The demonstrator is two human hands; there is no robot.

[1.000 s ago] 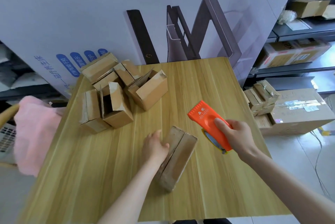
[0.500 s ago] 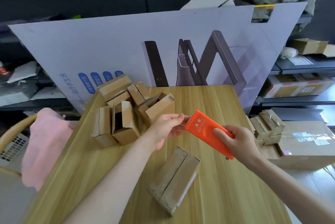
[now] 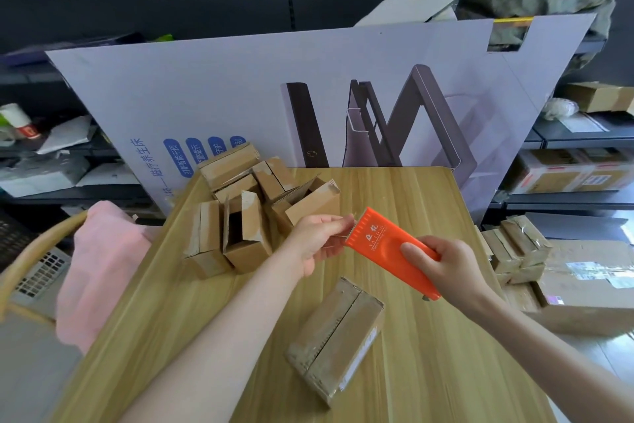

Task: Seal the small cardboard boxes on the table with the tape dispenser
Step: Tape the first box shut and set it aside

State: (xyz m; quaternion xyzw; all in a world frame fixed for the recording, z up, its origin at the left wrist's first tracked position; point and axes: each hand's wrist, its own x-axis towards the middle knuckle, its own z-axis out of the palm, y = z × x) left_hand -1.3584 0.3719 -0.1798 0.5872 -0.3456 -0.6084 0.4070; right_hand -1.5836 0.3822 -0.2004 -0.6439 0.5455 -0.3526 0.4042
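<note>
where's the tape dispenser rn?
Head view, right of centre: the orange tape dispenser is held in the air by the right hand, its toothed end pinched by the left hand, just past the closed box lying on the table.

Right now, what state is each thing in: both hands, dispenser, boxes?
tape dispenser, held in the air over the table.
right hand, gripping the dispenser's handle.
left hand, pinching the tape end at the teeth.
near box, lying flat, flaps closed, untouched.
pile box, standing open.
</note>
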